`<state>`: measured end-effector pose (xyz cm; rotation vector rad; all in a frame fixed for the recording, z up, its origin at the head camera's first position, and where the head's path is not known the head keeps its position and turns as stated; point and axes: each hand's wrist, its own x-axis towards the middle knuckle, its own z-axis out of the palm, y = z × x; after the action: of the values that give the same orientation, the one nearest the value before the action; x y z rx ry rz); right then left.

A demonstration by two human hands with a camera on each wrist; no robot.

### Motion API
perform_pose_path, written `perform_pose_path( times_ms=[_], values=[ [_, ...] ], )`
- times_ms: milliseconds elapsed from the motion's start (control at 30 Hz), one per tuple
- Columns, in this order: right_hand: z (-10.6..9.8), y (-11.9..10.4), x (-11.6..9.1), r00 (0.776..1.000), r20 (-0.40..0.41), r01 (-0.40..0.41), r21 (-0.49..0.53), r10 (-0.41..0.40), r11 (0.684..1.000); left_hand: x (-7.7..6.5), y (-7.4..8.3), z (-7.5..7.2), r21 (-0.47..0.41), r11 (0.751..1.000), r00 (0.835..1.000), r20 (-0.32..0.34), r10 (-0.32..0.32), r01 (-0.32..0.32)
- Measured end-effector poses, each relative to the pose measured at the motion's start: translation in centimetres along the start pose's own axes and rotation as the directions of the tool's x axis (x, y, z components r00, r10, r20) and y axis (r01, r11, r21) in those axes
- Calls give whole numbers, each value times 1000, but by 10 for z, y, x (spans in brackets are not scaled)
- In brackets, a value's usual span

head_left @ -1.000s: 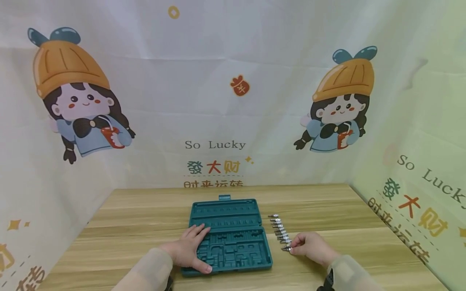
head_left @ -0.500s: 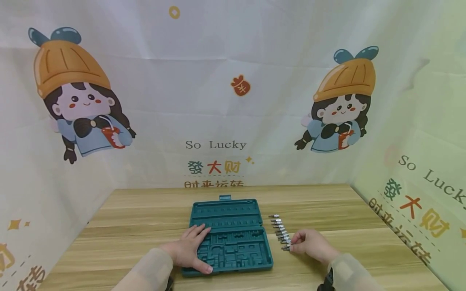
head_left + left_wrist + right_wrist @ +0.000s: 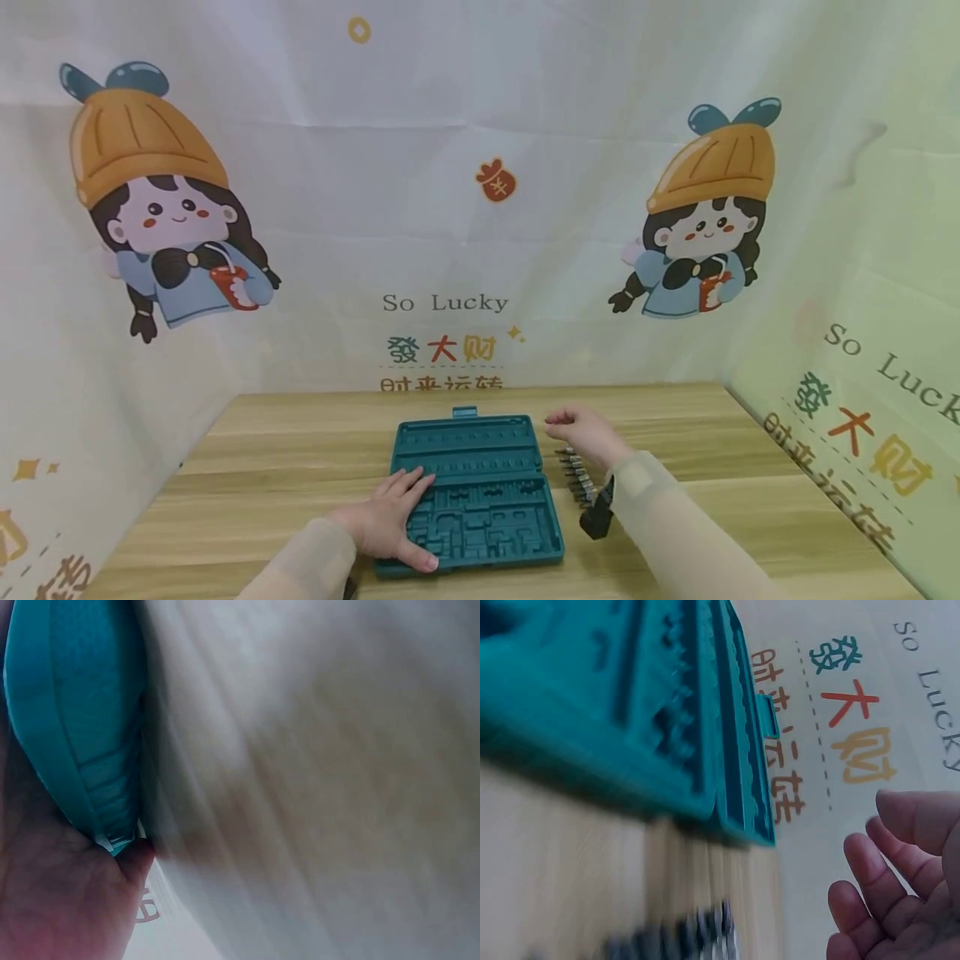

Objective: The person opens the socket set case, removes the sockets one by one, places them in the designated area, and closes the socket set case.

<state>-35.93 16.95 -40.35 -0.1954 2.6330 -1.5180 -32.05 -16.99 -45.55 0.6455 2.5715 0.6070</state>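
Note:
A teal plastic tool case [image 3: 517,521] lies opened flat on the wooden table, its moulded slots bare. My left hand [image 3: 382,521] rests on the case's left side, fingers spread over the near half and thumb at the front edge. Beside the case on the right is a row of small metal bit sockets [image 3: 577,481], partly hidden by my right wrist. Over the far end of that row hovers my right hand [image 3: 587,433]. The right wrist view shows its fingers [image 3: 866,862] loosely bent with nothing between them, apart from the blurred bit sockets [image 3: 675,939] below.
The case's latch tab [image 3: 465,411] points toward the back. A printed cloth backdrop [image 3: 480,250] rises behind the table [image 3: 300,433] and along its sides. A black wrist device [image 3: 597,512] sits low over the near end of the socket row.
My right hand has let go of the nearest bit socket and moved up and away to the far end of the row. The left hand and the case have stayed put.

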Motion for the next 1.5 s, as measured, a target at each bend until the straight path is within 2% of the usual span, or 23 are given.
perform_pose_path(
  times_ms=[200, 267, 500, 733, 867, 1000, 1133, 1200, 1300, 1400, 1500],
  values=[
    [23, -10, 27, 999, -16, -36, 64, 37, 997, -3, 5, 0, 4, 1000, 1000, 7, 4, -4],
    [29, -8, 33, 999, -26, -38, 54, 39, 998, -4, 8, 0, 14, 1000, 1000, 19, 4, -5],
    [34, 11, 49, 997, -63, -43, -103, 37, 994, -2, 13, 6, 27, 999, 999, 47, 26, -27],
    [35, 24, 58, 991, -63, -129, -192, 119, 973, -2, 14, 9, -9, 999, 997, 70, 34, -33],
    [33, 24, 59, 983, -63, -183, -167, 175, 969, -4, 17, 8, -15, 999, 997, 64, 32, -31],
    [30, 18, 61, 979, -58, -197, -44, 195, 979, -6, 20, 5, 6, 1000, 999, 42, 23, -23],
    [25, 7, 66, 986, -54, -154, 17, 155, 988, -8, 20, 0, 77, 997, 1000, 10, 25, -25],
    [22, 0, 67, 991, -51, -123, 32, 124, 992, -10, 19, -3, 130, 990, 999, -13, 52, -50],
    [21, -10, 68, 995, -54, -77, 36, 79, 996, -12, 20, -8, 213, 970, 991, -45, 127, -115],
    [23, -16, 68, 996, -67, -60, 54, 64, 997, -12, 22, -16, 182, 969, 978, -98, 185, -165],
    [26, -14, 68, 995, -89, -33, 62, 38, 998, -8, 22, -33, 87, 988, 965, -221, 141, -125]
  ],
)
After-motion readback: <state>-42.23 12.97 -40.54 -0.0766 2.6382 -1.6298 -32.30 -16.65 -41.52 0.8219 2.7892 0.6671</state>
